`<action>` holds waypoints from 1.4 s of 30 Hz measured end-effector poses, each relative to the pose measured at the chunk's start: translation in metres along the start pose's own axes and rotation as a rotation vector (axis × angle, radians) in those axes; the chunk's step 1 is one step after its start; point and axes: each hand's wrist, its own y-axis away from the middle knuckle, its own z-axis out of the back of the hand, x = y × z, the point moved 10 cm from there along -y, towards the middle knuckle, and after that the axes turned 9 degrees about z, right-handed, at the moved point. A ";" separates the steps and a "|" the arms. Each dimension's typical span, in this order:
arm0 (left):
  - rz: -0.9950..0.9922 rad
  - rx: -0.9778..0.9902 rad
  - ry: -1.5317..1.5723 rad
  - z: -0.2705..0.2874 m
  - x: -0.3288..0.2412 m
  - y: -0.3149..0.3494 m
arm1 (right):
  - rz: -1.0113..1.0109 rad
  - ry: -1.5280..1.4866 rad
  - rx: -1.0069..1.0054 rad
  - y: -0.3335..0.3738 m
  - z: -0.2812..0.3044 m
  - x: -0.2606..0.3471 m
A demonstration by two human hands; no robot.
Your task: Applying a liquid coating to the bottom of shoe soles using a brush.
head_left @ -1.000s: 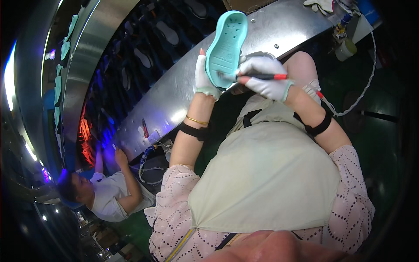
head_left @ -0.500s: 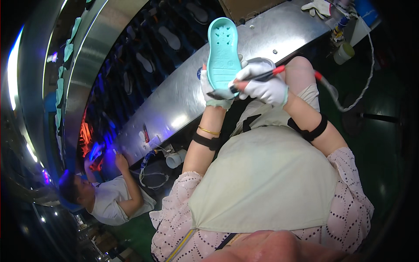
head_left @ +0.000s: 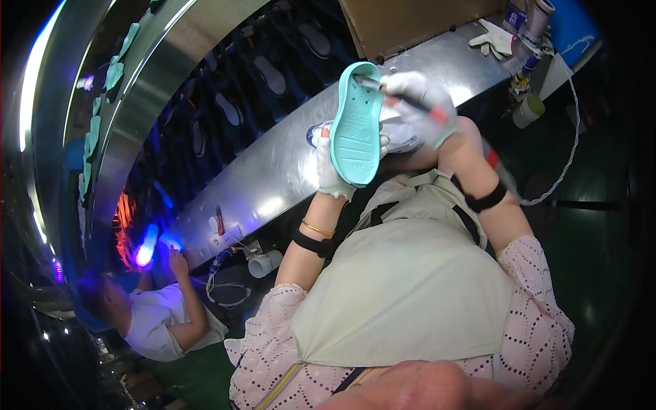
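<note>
My left hand (head_left: 329, 164), in a white glove with bare fingertips, grips a turquoise shoe sole (head_left: 355, 133) from behind and beneath. The sole stands nearly upright, its hollow inner face toward me, with small holes near the toe and raised lines at the heel. My gloved right hand (head_left: 427, 102), smeared by motion, is closed round a brush (head_left: 369, 83) with a dark and red handle. Its dark tip is at the inside of the sole's toe end. A pale grey and white item (head_left: 403, 139) lies behind the sole, partly hidden.
A metal bench (head_left: 290, 160) runs diagonally beside a rack of shoe soles (head_left: 270, 75). At the far right are a cardboard box (head_left: 396, 27), a loose white glove (head_left: 493, 39) and a pale hose (head_left: 570, 150). At left, a co-worker (head_left: 160, 318) holds something glowing blue.
The brush has moved from the sole's heel end up to its toe end. The sole sits lower in view and its top tilts slightly right. The co-worker's blue-lit piece has also moved.
</note>
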 end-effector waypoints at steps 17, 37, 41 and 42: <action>-0.236 -0.382 -0.487 0.000 -0.080 0.032 | 0.041 0.048 0.269 0.008 -0.019 0.047; -0.503 -1.599 -2.011 -0.088 -0.485 0.029 | -0.250 -0.117 0.089 0.045 0.011 0.020; -0.361 -2.165 -2.281 -0.072 -0.512 0.110 | -0.334 -0.120 0.055 0.059 0.020 -0.008; -0.200 -2.274 -2.233 -0.060 -0.521 0.135 | -0.317 -0.165 0.012 0.061 0.021 -0.012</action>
